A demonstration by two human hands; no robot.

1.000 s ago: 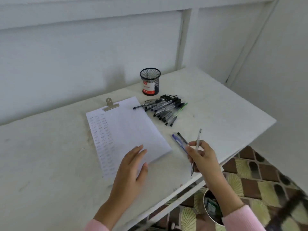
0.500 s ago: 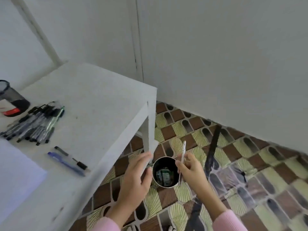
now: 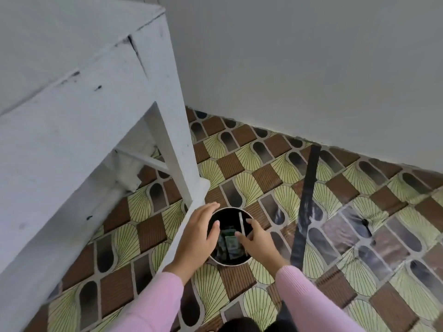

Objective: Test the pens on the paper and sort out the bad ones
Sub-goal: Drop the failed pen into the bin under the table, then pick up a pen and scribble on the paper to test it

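On the floor (image 3: 335, 200), a pen (image 3: 242, 225), presumably a dud, stands upright over the round bin (image 3: 230, 264).
The left hand (image 3: 199, 233) rests with relaxed fingers on the rim, likely steadying it. The right hand (image 3: 257, 240) has its thumb and forefinger on either side of the pen; I cannot tell whether they grip it.

Bin (image 3: 229, 264): left rim covered by left hand (image 3: 196, 236); grip or mere rest not determinable. Contents: dark, green-labelled scraps, too dim to identify. Pen (image 3: 241, 224): lower end lost behind right hand (image 3: 257, 242); pinched or loose between its fingers (image 3: 250, 221), unclear. Tabletop (image 3: 60, 44): cut off left and top. Dark strip (image 3: 309, 188) on floor (image 3: 359, 212): blurred, near end behind right sleeve (image 3: 311, 298).
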